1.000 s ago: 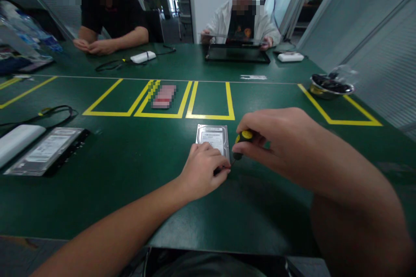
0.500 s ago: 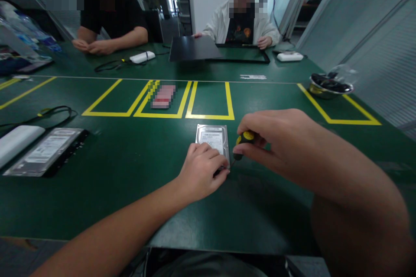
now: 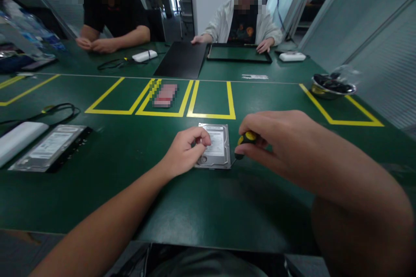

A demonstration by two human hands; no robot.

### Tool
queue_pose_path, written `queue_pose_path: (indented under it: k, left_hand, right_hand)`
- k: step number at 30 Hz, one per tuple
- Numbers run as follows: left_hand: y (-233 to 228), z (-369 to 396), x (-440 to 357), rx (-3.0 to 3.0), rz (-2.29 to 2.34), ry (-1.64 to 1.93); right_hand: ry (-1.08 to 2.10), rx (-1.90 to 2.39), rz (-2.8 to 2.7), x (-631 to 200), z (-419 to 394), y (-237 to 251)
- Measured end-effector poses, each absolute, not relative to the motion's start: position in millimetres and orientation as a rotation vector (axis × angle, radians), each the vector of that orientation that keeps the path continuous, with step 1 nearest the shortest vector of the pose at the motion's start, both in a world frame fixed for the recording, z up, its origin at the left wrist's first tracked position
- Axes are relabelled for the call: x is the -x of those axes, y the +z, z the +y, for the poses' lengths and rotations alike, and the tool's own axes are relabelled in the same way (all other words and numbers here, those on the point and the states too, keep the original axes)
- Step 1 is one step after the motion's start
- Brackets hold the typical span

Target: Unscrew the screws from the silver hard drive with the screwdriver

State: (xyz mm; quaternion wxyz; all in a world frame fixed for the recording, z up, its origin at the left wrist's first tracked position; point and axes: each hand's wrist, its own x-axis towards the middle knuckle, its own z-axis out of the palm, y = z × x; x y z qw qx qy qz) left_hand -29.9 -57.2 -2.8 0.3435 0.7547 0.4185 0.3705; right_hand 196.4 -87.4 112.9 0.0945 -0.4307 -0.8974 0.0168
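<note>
In the lower middle of the frame a silver rectangular hard disk drive with a white label (image 3: 215, 147) lies flat on the dark green table (image 3: 130, 173). Its long axis runs from the near edge of the table toward the yellow tape rectangle (image 3: 211, 99) above it in the picture.

The left hand (image 3: 186, 150) rests on the left edge of the drive, so the drive lies just to the right of this hand. Its fingers are curled, with thumb and forefinger pinched together over the label; whether something small sits between them, I cannot tell.

The right hand (image 3: 276, 138) is just beside the right edge of the drive, and the drive lies to its left. This hand is closed around a small screwdriver with a black and yellow handle (image 3: 244, 142). The shaft points down-left toward the near right corner of the drive, but the tip is too small to see. Both hands are about equally close; the left one touches the drive.
</note>
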Motion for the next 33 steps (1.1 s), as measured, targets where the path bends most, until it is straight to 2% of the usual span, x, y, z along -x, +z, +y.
queue_pose_path:
  k: [4, 9, 21, 26, 33]
  left_hand:
    - [-7, -55, 30, -1.682, 1.039, 1.052]
    - [-9, -71, 17, -1.654, 1.042, 1.082]
    - [-19, -99, -3, -2.489, 1.166, 0.826]
    - [-19, -97, -3, -2.59, 1.246, 0.671]
    - [-22, -100, -8, -2.638, 1.3, 0.63]
  right_hand:
    - [0.03, 1.265, -2.673, -196, -89, 113]
    - [-0.002, 1.277, -2.68, -196, -89, 112]
    - [0.008, 1.302, -2.718, -196, -89, 114]
    - [0.002, 1.277, -2.72, -197, -90, 114]
    - [-0.024, 1.293, -2.715, -197, -87, 112]
